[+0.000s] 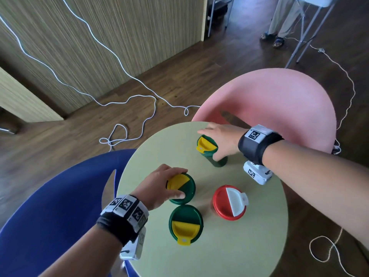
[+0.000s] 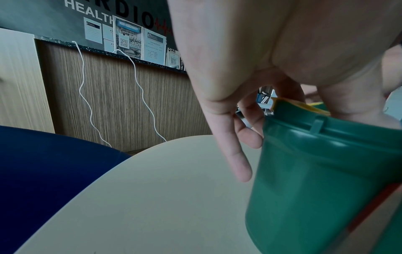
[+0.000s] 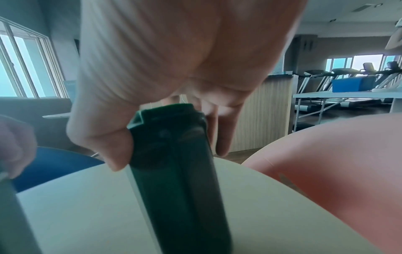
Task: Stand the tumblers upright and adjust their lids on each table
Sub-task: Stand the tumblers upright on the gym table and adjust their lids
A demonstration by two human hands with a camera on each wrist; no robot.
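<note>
Both hands on green tumblers, one each, on the round table (image 1: 249, 246).

Head view: the left hand (image 1: 159, 186) caps the lid (image 1: 182, 185) of the near-left tumbler, fingers curled over its rim, a grip suited to turning or seating the lid. The right hand (image 1: 221, 140) wraps the far tumbler (image 1: 211, 154) just below its lid, apparently to steady it upright; its yellow flap stands open. A third green tumbler (image 1: 185, 222) and a red one (image 1: 227, 202) stand free, nearer the person.
Left wrist view: fingers (image 2: 241, 149) curl down around the lid rim of the tumbler (image 2: 315, 180), thumb on top; the body looks tilted, possibly lens effect.
Right wrist view: thumb (image 3: 108, 146) and fingers (image 3: 226, 134) clamp the dark green tumbler (image 3: 180, 171) from both sides, its base near or on the table; contact cannot be told.
</note>
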